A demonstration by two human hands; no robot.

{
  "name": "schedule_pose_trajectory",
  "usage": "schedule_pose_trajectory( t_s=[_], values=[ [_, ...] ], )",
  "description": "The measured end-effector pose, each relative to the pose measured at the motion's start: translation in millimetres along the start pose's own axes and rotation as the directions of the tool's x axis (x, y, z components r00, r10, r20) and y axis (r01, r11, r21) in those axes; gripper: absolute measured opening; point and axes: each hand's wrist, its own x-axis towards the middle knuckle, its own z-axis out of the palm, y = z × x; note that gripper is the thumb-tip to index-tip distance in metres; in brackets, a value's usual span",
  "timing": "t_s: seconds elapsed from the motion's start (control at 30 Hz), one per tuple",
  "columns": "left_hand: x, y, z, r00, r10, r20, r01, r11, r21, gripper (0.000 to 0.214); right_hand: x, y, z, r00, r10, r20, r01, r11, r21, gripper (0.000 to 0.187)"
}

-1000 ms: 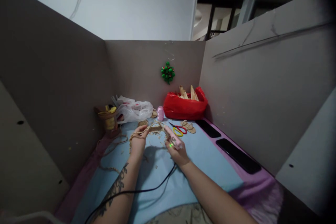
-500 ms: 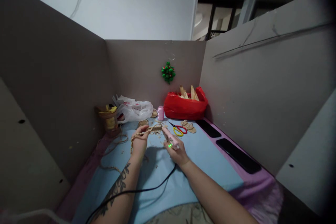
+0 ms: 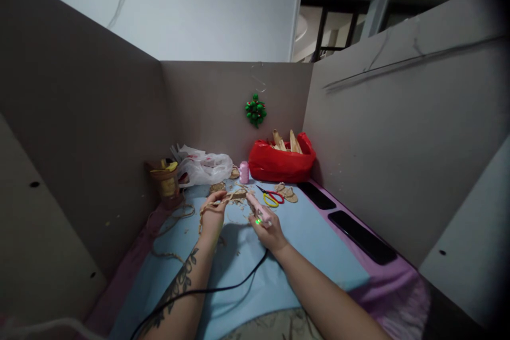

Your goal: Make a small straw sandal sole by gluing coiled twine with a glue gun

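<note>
The right hand [image 3: 271, 231] has shifted the pink glue gun [image 3: 258, 209] slightly left, nearer the tan strip [image 3: 238, 196].

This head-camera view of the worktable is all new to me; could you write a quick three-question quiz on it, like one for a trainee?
1. What does the right hand hold? A) a spoon B) a pink tool with a green light C) a paintbrush
2. True or false: the scissors lie inside the red bag.
3. Fill the gap: a strand of tan ____ lies across the left hand.

Key: 1. B. 2. False; they lie on the blue cloth, in front of the bag. 3. Rope.
</note>
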Motion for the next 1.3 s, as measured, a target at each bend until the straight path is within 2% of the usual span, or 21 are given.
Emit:
schedule_pose_trajectory(
  t_s=[0.57,1.0,1.3],
  values=[
    [-0.6,-4.7,2.5,1.0,0.001,0.02,-0.001,1.0,-0.016,0.029,1.1,-4.9,-1.3,0.999,-0.033,0.021,0.032,0.999,0.042,0.023],
    [-2.6,-1.0,3.4,0.999,0.031,0.021,-0.03,0.999,-0.019,0.025,-2.5,5.3,4.2,0.998,-0.037,0.042,0.036,0.999,0.014,0.012],
    [-2.4,-4.8,4.5,0.999,0.029,0.036,-0.029,0.999,-0.016,0.028,-1.4,0.3,1.7,0.996,-0.048,0.074,0.044,0.998,0.05,0.013]
  ],
)
